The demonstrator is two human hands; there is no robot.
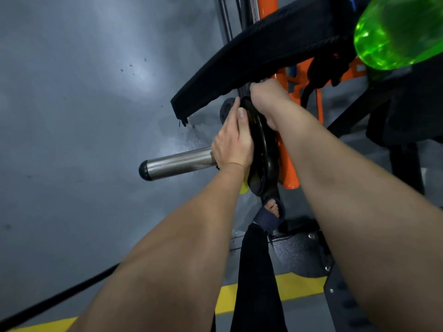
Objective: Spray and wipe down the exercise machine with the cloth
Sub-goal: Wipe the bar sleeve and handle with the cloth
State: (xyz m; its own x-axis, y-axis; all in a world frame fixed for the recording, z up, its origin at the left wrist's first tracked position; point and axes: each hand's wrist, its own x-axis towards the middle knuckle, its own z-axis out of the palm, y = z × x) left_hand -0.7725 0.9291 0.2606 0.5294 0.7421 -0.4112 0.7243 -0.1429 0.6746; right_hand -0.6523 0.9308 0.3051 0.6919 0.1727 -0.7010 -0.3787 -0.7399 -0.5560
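Clearly we steady the weight plate with both hands: left hand wrapped on its near rim, right hand gripping its top. Spray bottle waits upper right; yellow cloth peeks beneath.

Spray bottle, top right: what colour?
Translucent bright green; the spray bottle shows only in the head view, partly cropped at the frame edge.

Two hands: left hand, right hand. 1 black weight plate, 1 steel bar sleeve, 1 green spray bottle, 1 black pad, 1 foot.
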